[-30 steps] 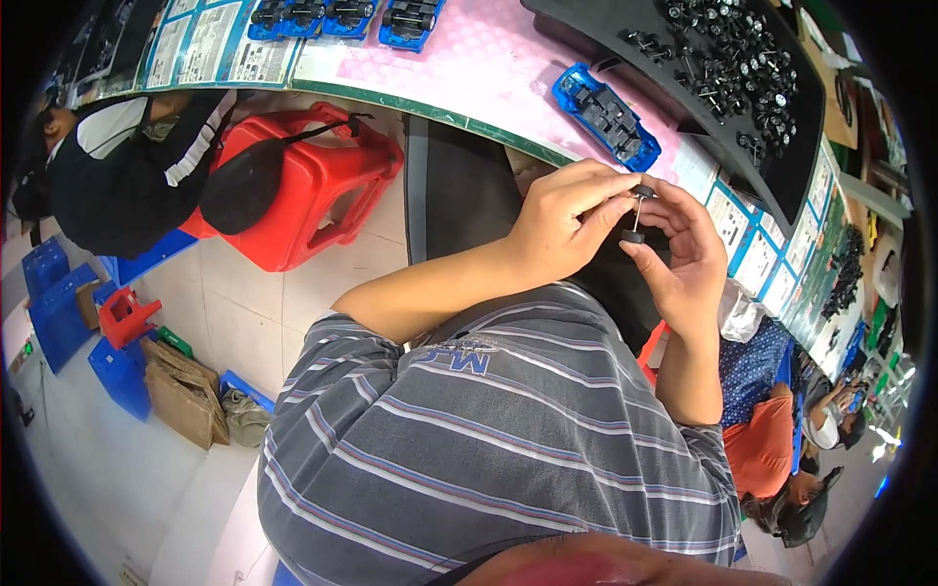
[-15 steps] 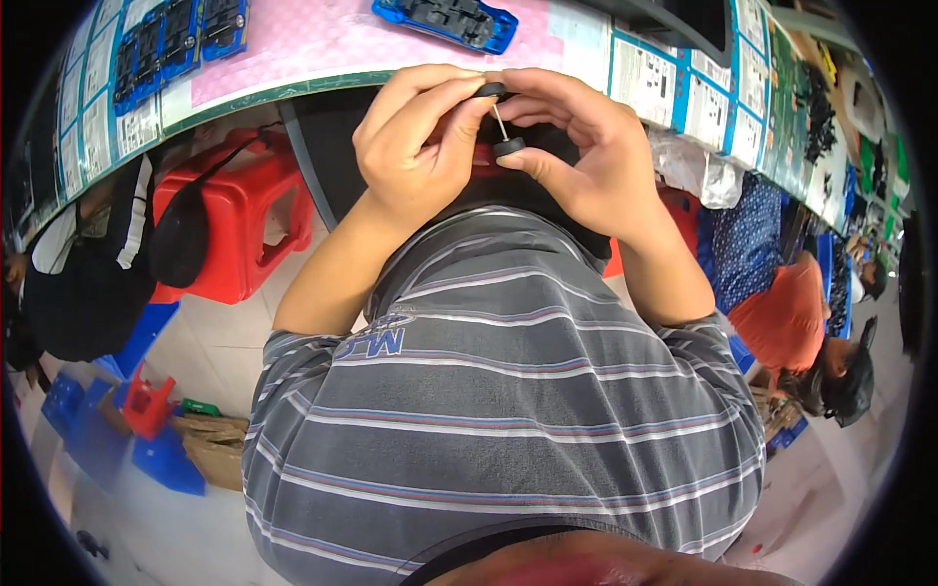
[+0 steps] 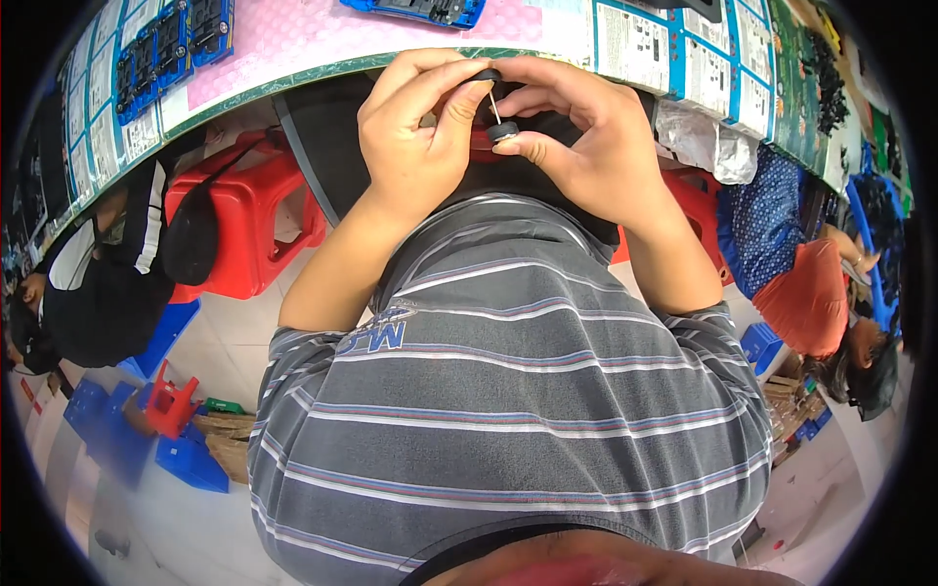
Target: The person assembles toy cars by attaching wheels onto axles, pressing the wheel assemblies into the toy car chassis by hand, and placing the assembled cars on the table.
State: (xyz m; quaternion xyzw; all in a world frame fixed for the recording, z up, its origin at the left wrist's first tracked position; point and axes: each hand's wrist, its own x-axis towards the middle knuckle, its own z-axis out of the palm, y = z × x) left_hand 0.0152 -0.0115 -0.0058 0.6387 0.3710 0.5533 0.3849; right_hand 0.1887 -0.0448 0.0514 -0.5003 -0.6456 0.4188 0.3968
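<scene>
Just off the table's near edge, both hands hold a toy-car axle [image 3: 495,107], a thin metal rod with a black wheel at each end. My left hand [image 3: 415,142] is closed, pinching the upper wheel [image 3: 486,75] between thumb and fingers. On the lower wheel [image 3: 503,132] rests the thumb of my right hand [image 3: 611,151]; its index finger reaches to the upper wheel, so the axle sits between them. Beyond the hands lies a blue car body with a dark underside [image 3: 430,8], cut off by the picture's top edge. Several similar blue car bodies [image 3: 171,47] stand in a row at the far left.
Pink bubble sheet [image 3: 283,49] covers part of the table. Printed sheets [image 3: 635,59] lie under its surface at right. Red stools [image 3: 230,230] flank me. A clear plastic bag [image 3: 718,146] hangs at the right edge. Other people sit at both sides.
The lower wheel has tilted and now shows a pale rim on its underside. The table and car bodies sit higher in the picture. Both hands keep their hold on the axle.
</scene>
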